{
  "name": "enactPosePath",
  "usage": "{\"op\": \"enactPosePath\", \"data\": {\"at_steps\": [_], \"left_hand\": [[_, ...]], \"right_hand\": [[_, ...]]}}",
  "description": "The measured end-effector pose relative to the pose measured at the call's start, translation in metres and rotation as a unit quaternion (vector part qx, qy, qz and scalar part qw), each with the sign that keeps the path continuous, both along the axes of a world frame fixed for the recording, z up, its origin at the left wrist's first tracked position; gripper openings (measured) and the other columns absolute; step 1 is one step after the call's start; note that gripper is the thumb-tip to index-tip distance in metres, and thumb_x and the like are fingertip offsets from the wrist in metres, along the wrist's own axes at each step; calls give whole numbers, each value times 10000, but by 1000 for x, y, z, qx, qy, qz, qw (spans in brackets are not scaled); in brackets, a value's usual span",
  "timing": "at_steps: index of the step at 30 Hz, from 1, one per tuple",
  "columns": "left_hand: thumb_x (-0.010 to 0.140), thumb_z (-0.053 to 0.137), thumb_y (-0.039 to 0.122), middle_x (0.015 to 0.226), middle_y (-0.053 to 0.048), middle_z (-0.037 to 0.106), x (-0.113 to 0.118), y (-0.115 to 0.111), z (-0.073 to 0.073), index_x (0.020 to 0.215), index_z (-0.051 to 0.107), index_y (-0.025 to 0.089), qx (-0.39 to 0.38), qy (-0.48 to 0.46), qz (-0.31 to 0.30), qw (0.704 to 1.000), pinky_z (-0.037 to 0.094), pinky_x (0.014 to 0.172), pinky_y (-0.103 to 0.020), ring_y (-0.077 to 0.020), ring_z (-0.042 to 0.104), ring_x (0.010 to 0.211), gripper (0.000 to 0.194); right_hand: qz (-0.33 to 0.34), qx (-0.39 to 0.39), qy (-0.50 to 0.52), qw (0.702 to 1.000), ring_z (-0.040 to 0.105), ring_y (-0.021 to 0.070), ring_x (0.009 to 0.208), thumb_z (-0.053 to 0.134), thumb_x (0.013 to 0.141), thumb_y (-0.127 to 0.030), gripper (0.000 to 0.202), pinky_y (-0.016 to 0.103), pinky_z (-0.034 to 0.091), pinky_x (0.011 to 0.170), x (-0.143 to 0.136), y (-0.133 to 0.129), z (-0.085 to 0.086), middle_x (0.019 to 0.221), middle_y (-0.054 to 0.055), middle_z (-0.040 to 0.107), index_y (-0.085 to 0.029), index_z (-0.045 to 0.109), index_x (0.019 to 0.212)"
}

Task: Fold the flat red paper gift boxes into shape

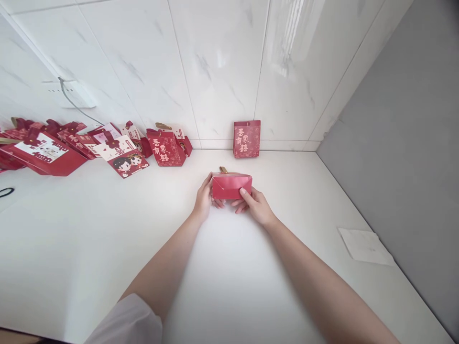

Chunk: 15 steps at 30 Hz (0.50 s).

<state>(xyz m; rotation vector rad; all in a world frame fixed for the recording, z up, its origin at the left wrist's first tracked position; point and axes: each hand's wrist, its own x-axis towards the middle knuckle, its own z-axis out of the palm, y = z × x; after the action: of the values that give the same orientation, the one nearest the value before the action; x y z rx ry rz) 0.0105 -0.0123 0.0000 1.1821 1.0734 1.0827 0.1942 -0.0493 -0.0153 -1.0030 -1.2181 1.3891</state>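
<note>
Red box (229,185), just in front of the standing box (246,139), grasped by left hand (203,197) and right hand (258,206); squeezing hard might crease thin-looking walls. Pushed too far forward, it could topple the standing box.

Held gift box (230,186): plain red face, gold ribbon (223,169). Upright gift box (247,139): red, cream lettering over mottled print. Wall tiles (218,76): white, grey veining. Tabletop (229,286): white. Side panel (412,143): grey.
</note>
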Motion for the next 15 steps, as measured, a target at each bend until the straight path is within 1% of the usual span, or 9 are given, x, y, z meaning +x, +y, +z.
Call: {"op": "enactPosePath", "data": {"at_steps": [2, 4, 5, 7, 9, 10, 11, 13, 15], "left_hand": [[874, 333, 722, 700, -61, 721, -1, 1, 0, 1429, 444, 179, 3, -22, -29, 999, 469, 458, -297, -224, 669, 511, 784], [865, 289, 754, 825, -115, 747, -2, 3, -2, 1284, 585, 145, 4, -30, -53, 998, 484, 490, -300, -232, 696, 580, 797], [860, 273, 766, 854, -132, 749, -3, 3, -3, 1209, 633, 135, 2, -29, -61, 998, 485, 497, -301, -233, 699, 590, 806], [856, 244, 778, 873, -150, 750, -3, 4, -5, 1122, 675, 129, -5, -25, -68, 997, 487, 510, -305, -234, 697, 596, 824], [857, 221, 781, 923, -158, 749, -3, 5, -6, 1159, 661, 133, -12, -21, -69, 997, 494, 527, -305, -239, 705, 637, 840], [861, 233, 774, 976, -158, 744, -3, 5, -7, 1210, 637, 141, -12, -17, -66, 998, 499, 536, -302, -243, 712, 677, 828], [868, 281, 752, 1050, -152, 730, -3, 5, -7, 1266, 604, 160, -6, -8, -61, 998, 506, 549, -298, -248, 718, 732, 784], [857, 481, 639, 1241, -120, 659, -2, 5, -8, 1324, 567, 223, 35, 17, -42, 998, 539, 628, -300, -259, 709, 907, 632], [786, 663, 448, 1380, -74, 561, -2, 5, -9, 1265, 626, 258, 105, 43, -26, 993, 550, 821, -328, -279, 620, 1149, 517]], "right_hand": [[-4, -16, 18, 1000, 691, 201, 564, 473, 870, -705, 584, 345, 534, 567, 1, 2, -1, 815, 82, 753, -203, 628, 1125], [-8, -22, 36, 999, 696, 191, 575, 455, 870, -720, 593, 315, 516, 549, 1, 4, -1, 826, 86, 756, -197, 650, 1072], [-9, -23, 41, 999, 696, 189, 574, 457, 865, -726, 600, 309, 513, 544, 1, 4, -2, 825, 87, 756, -196, 653, 1064], [-7, -24, 44, 999, 701, 195, 597, 449, 860, -738, 619, 314, 518, 555, 1, 5, -2, 827, 93, 754, -193, 650, 1073], [-5, -25, 45, 999, 719, 221, 682, 432, 861, -747, 637, 333, 535, 586, 0, 6, -2, 893, 109, 754, -194, 637, 1102], [-12, -23, 49, 998, 726, 240, 761, 432, 860, -746, 637, 343, 546, 605, 0, 6, -2, 977, 117, 747, -202, 620, 1133], [-24, -18, 58, 998, 721, 259, 870, 432, 862, -743, 633, 355, 560, 633, 1, 6, -2, 1094, 119, 722, -219, 592, 1178], [-67, 6, 85, 994, 648, 282, 1108, 398, 882, -732, 621, 383, 583, 730, 1, 7, -3, 1326, 98, 609, -261, 510, 1271], [-126, 36, 90, 987, 557, 273, 1241, 402, 902, -692, 574, 413, 561, 872, 2, 8, -3, 1410, 80, 529, -278, 452, 1296]]}}
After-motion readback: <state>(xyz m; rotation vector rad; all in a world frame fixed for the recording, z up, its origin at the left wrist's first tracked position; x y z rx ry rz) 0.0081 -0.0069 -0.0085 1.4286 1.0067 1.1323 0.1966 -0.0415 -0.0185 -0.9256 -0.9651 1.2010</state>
